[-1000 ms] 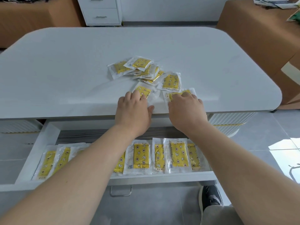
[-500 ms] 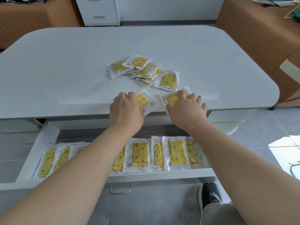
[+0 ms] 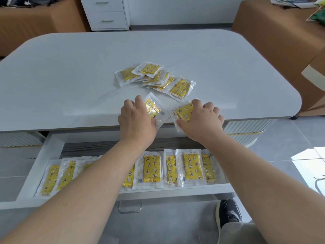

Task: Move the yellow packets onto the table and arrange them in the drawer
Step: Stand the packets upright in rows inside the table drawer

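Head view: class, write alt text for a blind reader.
The left hand grips one yellow packet and the right hand a second packet on a white table, above an open drawer holding a row of packets. A pile lies farther back.

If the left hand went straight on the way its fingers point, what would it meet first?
Probably the loose heap of yellow packets in clear wrappers on the white table, just beyond the left hand; depth is uncertain.

The 2 bare forearms reach forward side by side, palms down. The left hand (image 3: 137,119) curls its fingers over the left packet (image 3: 153,107), thumb at its near edge. The right hand (image 3: 202,118) pinches the right packet (image 3: 183,112) between bent fingers and thumb.
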### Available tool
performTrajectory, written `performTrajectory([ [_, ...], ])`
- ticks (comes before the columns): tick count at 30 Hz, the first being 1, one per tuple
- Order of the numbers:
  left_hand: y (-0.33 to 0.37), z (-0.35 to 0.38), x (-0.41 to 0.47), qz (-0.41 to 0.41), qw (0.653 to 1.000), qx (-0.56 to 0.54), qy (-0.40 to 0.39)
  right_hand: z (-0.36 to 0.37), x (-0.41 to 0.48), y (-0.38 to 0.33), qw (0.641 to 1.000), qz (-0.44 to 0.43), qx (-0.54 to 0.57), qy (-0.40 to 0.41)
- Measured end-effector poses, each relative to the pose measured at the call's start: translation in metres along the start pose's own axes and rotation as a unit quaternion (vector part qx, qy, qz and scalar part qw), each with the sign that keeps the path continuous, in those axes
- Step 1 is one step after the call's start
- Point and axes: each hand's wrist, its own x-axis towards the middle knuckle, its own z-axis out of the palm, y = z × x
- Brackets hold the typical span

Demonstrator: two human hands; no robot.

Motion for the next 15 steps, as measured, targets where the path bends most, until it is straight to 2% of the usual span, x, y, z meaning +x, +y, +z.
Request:
performTrajectory([
  [4,0.002,-0.001,0.001,-0.014,0.999,-0.043,-0.006,-0.006,-0.004,-0.002,0.999,-0.005,0.035,0.015],
  [9,0.000,-0.002,0.003,-0.057,0.991,-0.117,-0.035,-0.016,-0.003,-0.004,0.986,-0.005,0.165,0.033],
  [15,-0.012,-0.013,0.005,-0.094,0.974,-0.202,-0.051,-0.026,-0.010,-0.016,0.941,-0.013,0.337,-0.032],
])
